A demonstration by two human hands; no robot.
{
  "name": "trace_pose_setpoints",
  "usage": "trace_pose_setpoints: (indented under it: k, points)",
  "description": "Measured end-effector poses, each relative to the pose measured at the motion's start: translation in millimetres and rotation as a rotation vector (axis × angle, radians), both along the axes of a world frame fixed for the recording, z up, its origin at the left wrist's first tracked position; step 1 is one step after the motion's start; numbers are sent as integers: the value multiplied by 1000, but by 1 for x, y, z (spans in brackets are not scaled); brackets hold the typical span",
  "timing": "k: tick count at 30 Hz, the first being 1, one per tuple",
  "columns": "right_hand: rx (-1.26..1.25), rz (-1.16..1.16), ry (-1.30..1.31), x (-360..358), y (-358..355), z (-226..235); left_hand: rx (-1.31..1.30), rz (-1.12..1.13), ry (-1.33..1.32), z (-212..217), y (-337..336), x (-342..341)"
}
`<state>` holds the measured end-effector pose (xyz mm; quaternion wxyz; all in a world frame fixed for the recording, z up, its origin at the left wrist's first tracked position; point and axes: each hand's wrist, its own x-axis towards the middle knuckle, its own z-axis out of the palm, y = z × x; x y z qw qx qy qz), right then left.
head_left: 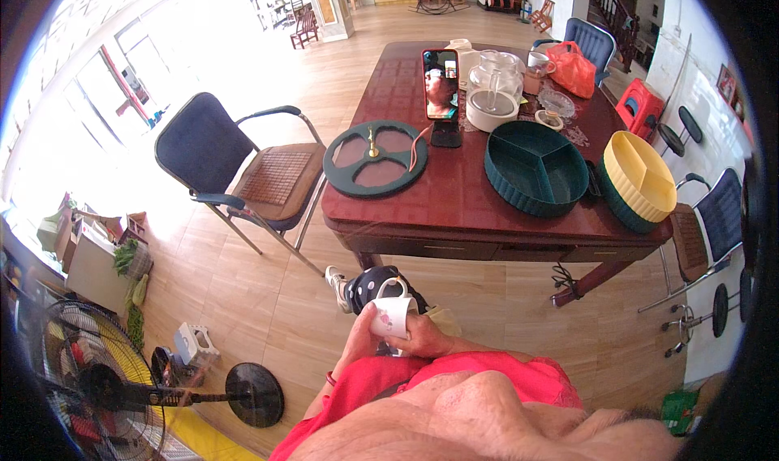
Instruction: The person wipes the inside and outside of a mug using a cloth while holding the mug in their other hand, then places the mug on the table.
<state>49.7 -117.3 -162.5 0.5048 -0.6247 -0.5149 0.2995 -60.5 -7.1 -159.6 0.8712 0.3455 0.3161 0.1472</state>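
A dark red wooden table [479, 193] stands far out past the hands. On it lie a round green lid [375, 159], a phone on a stand [441, 88], a green divided tray [535, 167] and a yellow divided tray [641, 177].

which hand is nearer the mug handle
Right. The right hand grips the white mug on the side just below its handle; the left hand holds the opposite side, farther away.
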Motion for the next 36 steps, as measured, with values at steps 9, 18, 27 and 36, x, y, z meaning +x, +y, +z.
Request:
trace_pose_setpoints:
  k: [9, 18, 27, 36]
  points:
    - [-27, 15, 88, 1, -2, 10, -115, -53, -113, -20, 6, 1]
    - [14, -19, 46, 0, -1, 11, -142, -37, -59, -14, 6, -1]
    - [-59, -43, -1, -2, 2, -2, -170, -23, -62, -21, 9, 1]
    - [-1, -69, -28, -3, 3, 2, -153, -23, -31, -22, 11, 1]
